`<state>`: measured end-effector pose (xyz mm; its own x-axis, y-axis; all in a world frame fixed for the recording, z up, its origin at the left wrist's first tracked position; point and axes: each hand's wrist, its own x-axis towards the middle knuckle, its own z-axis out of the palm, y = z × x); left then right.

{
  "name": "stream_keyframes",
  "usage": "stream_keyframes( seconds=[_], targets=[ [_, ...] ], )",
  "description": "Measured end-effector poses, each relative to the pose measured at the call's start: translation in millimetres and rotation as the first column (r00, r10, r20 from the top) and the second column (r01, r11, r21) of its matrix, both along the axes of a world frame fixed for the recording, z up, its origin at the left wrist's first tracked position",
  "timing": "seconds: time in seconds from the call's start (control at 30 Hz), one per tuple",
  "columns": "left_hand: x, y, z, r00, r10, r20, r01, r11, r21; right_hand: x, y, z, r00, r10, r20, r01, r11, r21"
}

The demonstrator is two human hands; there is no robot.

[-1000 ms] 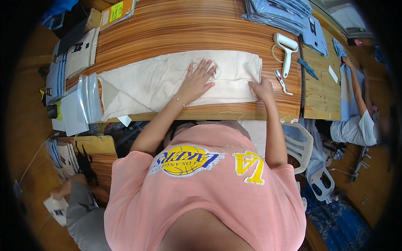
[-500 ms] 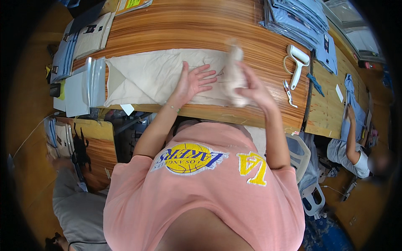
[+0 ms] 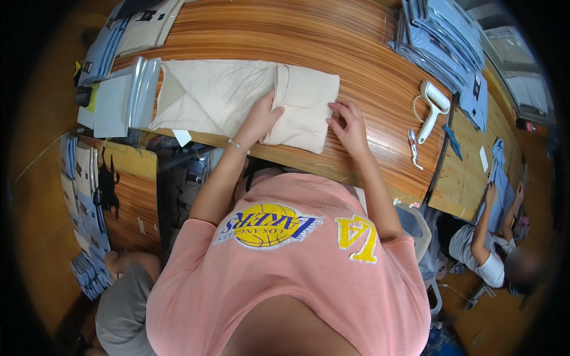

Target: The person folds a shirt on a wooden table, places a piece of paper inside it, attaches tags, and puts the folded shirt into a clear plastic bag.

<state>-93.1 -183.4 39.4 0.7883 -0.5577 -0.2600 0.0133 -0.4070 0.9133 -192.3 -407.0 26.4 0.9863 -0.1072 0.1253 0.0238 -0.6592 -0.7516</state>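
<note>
A beige garment [image 3: 208, 95] lies lengthwise along the near side of the wood-grain table, its right end folded over into a flat flap [image 3: 307, 101]. My left hand [image 3: 261, 118] grips the flap's left edge, thumb on top and fingers tucked out of sight under the cloth. At the opposite edge, my right hand [image 3: 349, 126] touches the fold with curved fingertips, thumb and forefinger apart. The garment's left end narrows to a slanted fold. Clear plastic sleeves [image 3: 142, 95] stand beside that end.
Right of the garment lie a white lint roller [image 3: 434, 110] and small white-handled snips [image 3: 414, 148]. Bagged blue garments [image 3: 436, 44] are stacked at the far right, folded beige ones [image 3: 151, 26] at the far left. A co-worker [image 3: 484, 243] handles blue cloth at right; another person [image 3: 127, 302] sits lower left.
The blurred bundle of cloth near my right hand now lies flat as a flap. My left hand has closed on its edge; my right hand has moved slightly left onto the fold.
</note>
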Motion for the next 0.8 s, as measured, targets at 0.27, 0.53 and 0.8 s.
stream_keyframes(
  seconds=[0.27,0.53,0.8],
  targets=[
    [-90.8,-35.8,-6.8,0.749,-0.166,0.641,-0.028,0.960,0.280,11.3,7.8,-6.7,0.970,0.242,0.001,-0.225,0.904,-0.363],
    [-93.8,-33.8,-35.9,0.762,-0.221,0.609,-0.072,0.905,0.418,59.2,-46.6,1.3,0.846,0.530,0.064,-0.370,0.669,-0.644],
    [-84.4,-16.1,-25.9,0.835,-0.157,0.527,0.020,0.967,0.256,124.9,-22.0,16.3,0.522,0.840,-0.151,-0.663,0.287,-0.691]
  ],
)
